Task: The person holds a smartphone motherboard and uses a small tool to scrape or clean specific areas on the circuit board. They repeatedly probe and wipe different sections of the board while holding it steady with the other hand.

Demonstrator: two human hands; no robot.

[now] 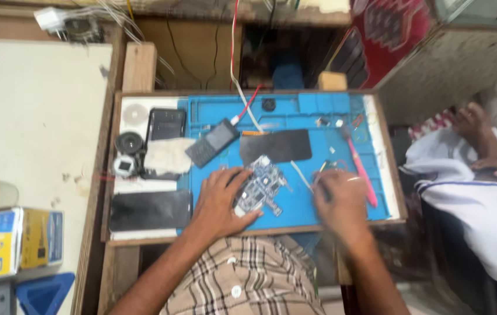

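Wide wooden workbench fills the view, and set into it a blue repair mat where all the work sits. At the right edge another person sits in pale cloth, hands folded, not part of this.

On the mat, progress reads like this: a phone is already opened up, its black back panel lying apart above the work, and the bare circuit board out in the middle of the mat. So the strip-down looks done; whatever is to happen on the board itself looks unfinished, and nothing is back together yet.

The left hand lies flat with fingers spread, pressing on the board's left end to pin it down. The right hand is just beside the board's right end, fingers curled together round what seems a thin tool (too blurred to say which), its tip towards the board.

A dark keypad phone lies up-left on a white cable, wired and waiting. Left of the mat: two black handsets, one near the front edge, one further back, with a pale cloth between.

Smaller still: a pink-handled tool lies unused right of the right hand, and tiny loose parts scatter the mat's upper trays.
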